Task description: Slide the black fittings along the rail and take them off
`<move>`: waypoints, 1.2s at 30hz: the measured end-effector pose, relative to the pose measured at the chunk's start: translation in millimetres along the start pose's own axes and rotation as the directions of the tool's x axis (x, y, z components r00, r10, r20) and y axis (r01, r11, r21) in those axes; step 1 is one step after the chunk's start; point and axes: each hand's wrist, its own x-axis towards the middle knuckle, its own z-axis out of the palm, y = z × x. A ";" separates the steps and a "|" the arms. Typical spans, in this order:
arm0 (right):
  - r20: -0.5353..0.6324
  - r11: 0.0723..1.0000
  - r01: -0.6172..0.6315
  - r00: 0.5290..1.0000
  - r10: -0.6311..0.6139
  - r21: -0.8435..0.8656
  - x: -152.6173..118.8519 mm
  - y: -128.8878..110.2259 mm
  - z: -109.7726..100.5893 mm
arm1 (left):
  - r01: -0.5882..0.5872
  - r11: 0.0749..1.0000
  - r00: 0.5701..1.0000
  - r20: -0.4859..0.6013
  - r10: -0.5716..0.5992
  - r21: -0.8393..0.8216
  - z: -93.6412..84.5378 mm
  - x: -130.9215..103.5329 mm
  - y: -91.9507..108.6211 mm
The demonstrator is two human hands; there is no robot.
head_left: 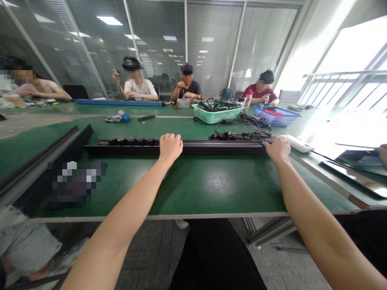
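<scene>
A long black metal rail [217,150] lies left to right across the green table before me. A row of round black socket modules [132,141] sits along its left part. My left hand [171,146] is closed over the rail near its middle, just right of the row; the fingertips are hidden behind the knuckles. At the rail's right end my right hand [278,147] is closed, thumb and finger pinching the end. Behind the rail lies a pile of similar black modules [234,136], close to the right hand.
Beyond stand a green basket [216,116] of cables and a blue basket [276,117]. More black rails [65,161] lie at the left. A white power strip [298,143] is at the right. Co-workers sit across the table, and another person's hand [383,155] shows at the right edge.
</scene>
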 end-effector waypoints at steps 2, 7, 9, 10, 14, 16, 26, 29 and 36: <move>-0.009 1.000 0.001 1.000 -0.001 -0.003 0.3 0.8 0.9 | 0.001 1.000 1.000 0.002 -0.001 -0.003 -0.4 0.0 0.2; -0.011 1.000 0.000 1.000 0.000 -0.015 0.6 2.9 1.6 | -0.002 1.000 1.000 0.001 0.002 0.006 -0.2 0.4 0.2; -0.020 1.000 -0.008 1.000 0.007 -0.012 0.4 3.4 1.7 | 0.000 1.000 1.000 0.004 0.000 0.015 0.0 0.6 0.3; -0.026 1.000 -0.012 1.000 0.011 -0.010 0.1 3.6 1.7 | 0.001 1.000 1.000 0.004 -0.001 0.017 0.0 0.6 0.4; -0.033 0.999 -0.033 0.999 0.033 -0.008 -0.8 3.8 1.5 | 0.004 1.000 1.000 -0.001 -0.004 0.014 0.8 0.5 0.5; -0.028 0.999 -0.039 0.999 0.038 -0.015 -0.9 3.7 0.9 | 0.005 1.000 1.000 -0.002 -0.005 0.009 1.4 0.6 0.1; 0.003 0.997 -0.076 0.997 0.077 -0.032 -0.6 3.1 -1.2 | -0.002 1.000 1.000 -0.010 0.002 0.009 1.1 0.9 0.3; -0.006 0.996 -0.087 0.996 0.087 -0.013 -0.8 3.8 -0.6 | -0.002 1.000 1.000 -0.005 0.002 0.014 0.7 0.8 0.6; 0.013 0.991 -0.128 0.992 0.127 0.034 0.5 5.2 -0.5 | -0.004 1.000 1.000 -0.006 0.004 0.008 0.3 0.7 0.5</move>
